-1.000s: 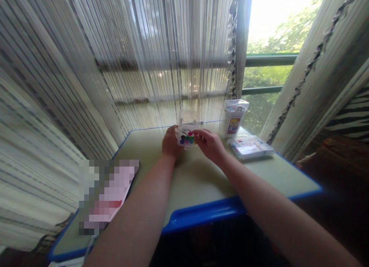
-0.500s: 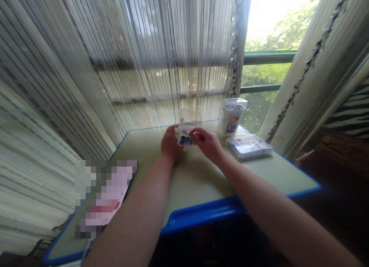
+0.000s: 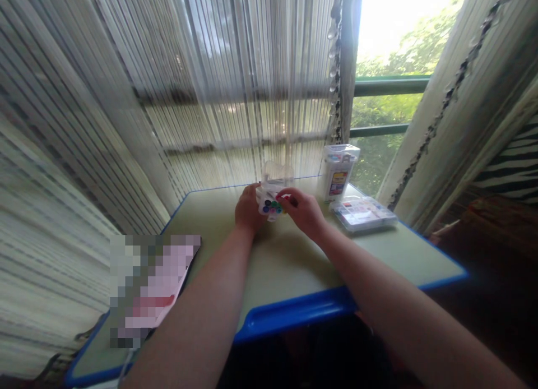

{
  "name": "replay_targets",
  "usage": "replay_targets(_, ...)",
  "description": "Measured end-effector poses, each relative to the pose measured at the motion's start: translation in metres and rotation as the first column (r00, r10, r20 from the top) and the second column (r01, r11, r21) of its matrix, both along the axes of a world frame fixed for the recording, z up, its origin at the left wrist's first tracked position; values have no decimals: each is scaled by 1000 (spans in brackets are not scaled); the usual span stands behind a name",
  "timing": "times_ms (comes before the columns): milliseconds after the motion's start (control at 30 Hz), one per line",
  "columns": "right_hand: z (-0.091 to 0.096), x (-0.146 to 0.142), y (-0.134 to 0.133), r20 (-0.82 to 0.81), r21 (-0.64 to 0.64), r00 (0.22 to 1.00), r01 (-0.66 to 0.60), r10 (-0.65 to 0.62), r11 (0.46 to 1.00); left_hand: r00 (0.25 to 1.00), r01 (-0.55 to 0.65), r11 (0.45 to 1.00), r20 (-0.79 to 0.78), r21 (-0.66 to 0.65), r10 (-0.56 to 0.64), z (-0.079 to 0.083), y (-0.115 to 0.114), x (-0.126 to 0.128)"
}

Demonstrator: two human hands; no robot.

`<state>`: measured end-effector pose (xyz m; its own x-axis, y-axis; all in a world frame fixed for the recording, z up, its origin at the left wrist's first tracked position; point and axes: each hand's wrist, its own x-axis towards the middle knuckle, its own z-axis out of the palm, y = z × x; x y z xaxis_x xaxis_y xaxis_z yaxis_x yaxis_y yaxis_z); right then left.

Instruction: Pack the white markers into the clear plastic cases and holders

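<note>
A small clear plastic case [image 3: 272,216] is tilted above the far middle of the table, its see-through lid [image 3: 278,172] raised at the back. Several round coloured ends [image 3: 273,205] show in it: black, green, blue, purple, pink and yellow. Whether they are caps of pens or pots, I cannot tell. My left hand [image 3: 247,207] is closed round the case's left side. At the right side of the case, my right hand [image 3: 306,208] is in a pinch over the coloured ends. Something red shows at its fingertips, too small to name.
To the right stand a tall clear container [image 3: 338,173] with a label and a flat clear box [image 3: 363,214]. A blurred-out pink-screened device [image 3: 163,282] lies at the left. The table [image 3: 290,260] has a raised blue front edge [image 3: 298,313]. String curtains [image 3: 235,69] hang behind.
The right fingers have shifted very slightly over the coloured ends. The case and its lid have tilted a little. The left hand keeps its hold.
</note>
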<state>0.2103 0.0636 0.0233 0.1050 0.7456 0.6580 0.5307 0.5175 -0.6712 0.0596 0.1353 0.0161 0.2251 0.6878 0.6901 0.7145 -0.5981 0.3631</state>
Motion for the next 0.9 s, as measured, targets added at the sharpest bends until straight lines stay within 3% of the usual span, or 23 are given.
replay_targets(400,3,-1,-1,-32,-52,996,87,-89,995,1000,-6,1000,-5,1,6,0,1,1)
replay_targets(600,0,-1,1,-13,-46,1000,6,-7,999,999,-29,1000,-29,-3,29,0,0,1)
replay_targets(900,1,-3,-1,-32,-59,999,-18,17,998,1000,-18,999,-6,-49,17,1,-3,0)
